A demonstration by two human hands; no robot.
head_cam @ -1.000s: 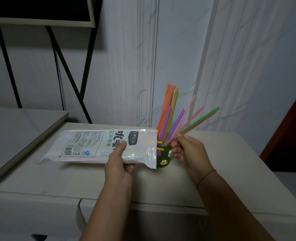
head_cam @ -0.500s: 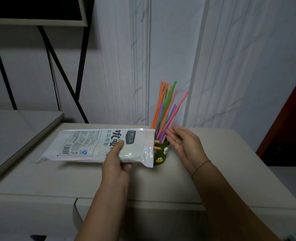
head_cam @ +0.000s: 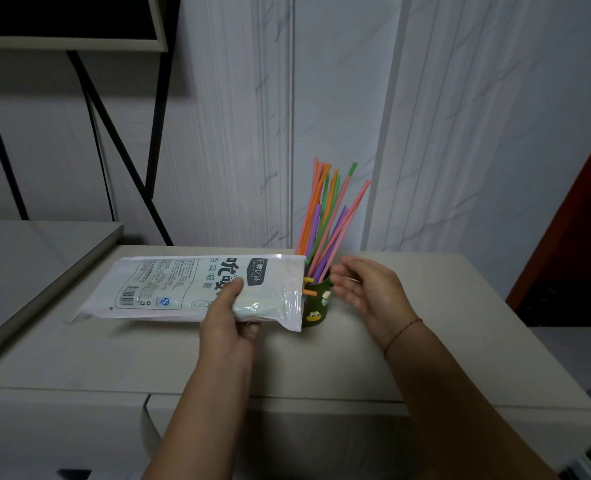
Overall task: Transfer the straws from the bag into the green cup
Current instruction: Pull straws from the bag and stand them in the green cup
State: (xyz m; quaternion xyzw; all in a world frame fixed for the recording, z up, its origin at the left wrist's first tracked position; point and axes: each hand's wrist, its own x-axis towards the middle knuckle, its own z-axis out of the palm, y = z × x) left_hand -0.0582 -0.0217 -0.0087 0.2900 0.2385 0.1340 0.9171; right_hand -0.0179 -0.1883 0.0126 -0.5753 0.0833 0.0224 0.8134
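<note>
Straws [head_cam: 325, 216] stand fanned in the green cup [head_cam: 316, 306], centre frame. Your right hand [head_cam: 367, 289] has its fingers [head_cam: 339, 285] spread and empty, just right of the cup. Your left hand [head_cam: 228, 317] pinches the bag [head_cam: 190, 289], mouth against the cup, a few straw ends poking out. Likely the last straws: pinch those ends next. The desk [head_cam: 425, 341] lies open at right; its front edge runs under your forearms.

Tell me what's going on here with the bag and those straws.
A person is moving straws from a bag into a green cup on a table. The left hand grips the bag, its open end up against the cup. The right hand is open beside the cup and holds nothing. A bunch of coloured straws stands leaning in the cup, and a couple of orange ends show at the bag's mouth.
</note>
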